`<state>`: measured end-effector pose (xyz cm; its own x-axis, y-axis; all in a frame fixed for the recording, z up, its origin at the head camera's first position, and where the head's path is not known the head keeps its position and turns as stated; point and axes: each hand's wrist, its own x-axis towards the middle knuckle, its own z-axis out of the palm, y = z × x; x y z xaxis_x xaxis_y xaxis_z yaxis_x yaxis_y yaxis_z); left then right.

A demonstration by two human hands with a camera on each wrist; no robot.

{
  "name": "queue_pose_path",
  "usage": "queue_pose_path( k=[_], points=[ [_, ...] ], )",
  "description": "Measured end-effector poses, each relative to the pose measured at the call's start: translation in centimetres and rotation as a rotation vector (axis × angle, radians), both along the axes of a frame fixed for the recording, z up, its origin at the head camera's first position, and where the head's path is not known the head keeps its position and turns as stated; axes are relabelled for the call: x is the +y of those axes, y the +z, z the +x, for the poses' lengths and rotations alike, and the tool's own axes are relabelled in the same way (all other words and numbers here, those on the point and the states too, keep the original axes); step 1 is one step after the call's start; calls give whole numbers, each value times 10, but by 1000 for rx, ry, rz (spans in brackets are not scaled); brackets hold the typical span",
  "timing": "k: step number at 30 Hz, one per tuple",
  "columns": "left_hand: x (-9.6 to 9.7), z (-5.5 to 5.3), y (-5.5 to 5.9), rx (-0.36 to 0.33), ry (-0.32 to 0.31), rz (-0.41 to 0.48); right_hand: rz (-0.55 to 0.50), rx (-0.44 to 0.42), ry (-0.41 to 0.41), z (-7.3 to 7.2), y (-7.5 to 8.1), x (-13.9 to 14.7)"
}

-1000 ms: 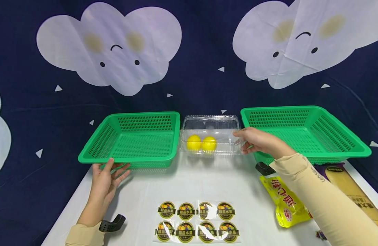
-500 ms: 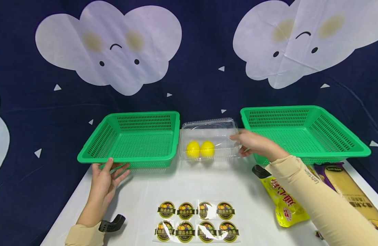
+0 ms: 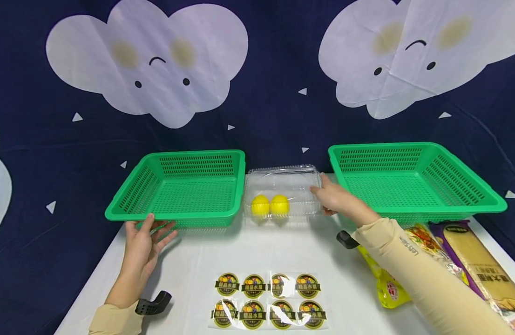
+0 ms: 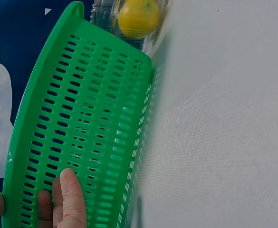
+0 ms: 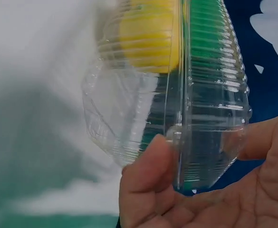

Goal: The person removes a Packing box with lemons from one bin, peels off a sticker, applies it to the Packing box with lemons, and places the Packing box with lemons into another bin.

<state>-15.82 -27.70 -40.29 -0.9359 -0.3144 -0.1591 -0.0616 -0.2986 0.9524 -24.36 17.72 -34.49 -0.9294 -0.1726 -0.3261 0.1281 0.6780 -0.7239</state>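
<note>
A clear plastic clamshell box [image 3: 301, 193] stands between two green baskets, with two yellow fruits [image 3: 260, 204] inside at its left. My right hand [image 3: 335, 197] grips its right end. In the right wrist view, the thumb [image 5: 150, 166] presses by the seam where the ribbed halves meet, the other fingers behind. At the front of the left green basket [image 3: 196, 216] is my left hand [image 3: 140, 246], one fingertip on the rim and its other fingers spread loosely. In the left wrist view, a finger [image 4: 72, 194] lies nearly straight along the basket's slotted wall [image 4: 81, 109].
The right green basket [image 3: 412, 214] stands beside my right forearm. A sheet of round stickers [image 3: 267, 300] lies near the front of the white table [image 3: 257, 251]. Under and beyond my right sleeve are a yellow food bag [image 3: 385, 284] and longer packages [image 3: 479, 260].
My right hand has shifted the clamshell box slightly left and toward me, and its lid side has come down flatter. The left hand has kept its place at the basket.
</note>
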Motion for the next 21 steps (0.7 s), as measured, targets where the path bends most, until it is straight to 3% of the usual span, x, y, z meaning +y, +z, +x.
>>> queue_pose_path(
  k=[7,14,21],
  points=[
    [0,1,-2,5,-4,-17,156,124,40,0,-8,-3],
    [0,1,-2,5,-4,-22,231,145,60,-2,-13,-3],
    [1,0,-1,0,7,-23,234,161,44,-7,-17,-2]
  ],
)
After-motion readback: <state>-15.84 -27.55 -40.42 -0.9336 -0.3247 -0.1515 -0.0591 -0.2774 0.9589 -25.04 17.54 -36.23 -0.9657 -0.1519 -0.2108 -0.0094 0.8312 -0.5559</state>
